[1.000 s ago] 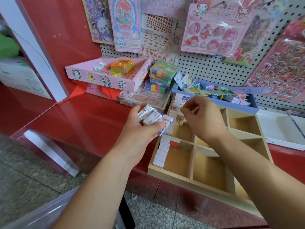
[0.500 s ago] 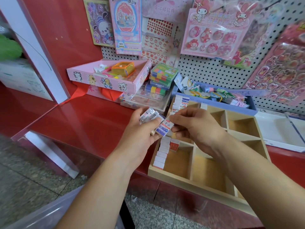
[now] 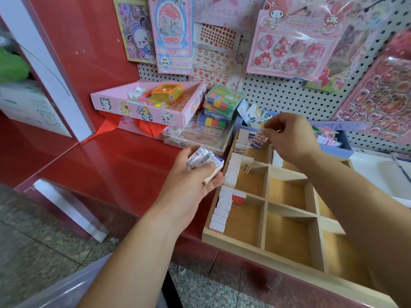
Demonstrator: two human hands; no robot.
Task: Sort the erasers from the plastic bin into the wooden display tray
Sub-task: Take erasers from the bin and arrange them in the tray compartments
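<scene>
A wooden display tray (image 3: 264, 248) with square compartments lies on the red counter at the right. Several white erasers (image 3: 224, 205) stand in a row along its left column. My left hand (image 3: 195, 176) hovers just left of the tray, shut on a small stack of wrapped erasers (image 3: 203, 160). Over the tray's far left compartment my right hand (image 3: 289, 136) pinches one wrapped eraser (image 3: 259, 138) by its end. A clear plastic bin (image 3: 55, 290) shows at the bottom left; its contents are out of view.
A pink cardboard box (image 3: 142, 110) with an orange case sits at the back left, next to stacked clear boxes of coloured blocks (image 3: 220, 105). A blue tray (image 3: 342, 143) lies behind the wooden tray. Sticker packs hang on the pegboard (image 3: 278, 96).
My right hand took one eraser from the stack in my left hand and carried it up to the tray's far left compartment. My left hand dropped a little.
</scene>
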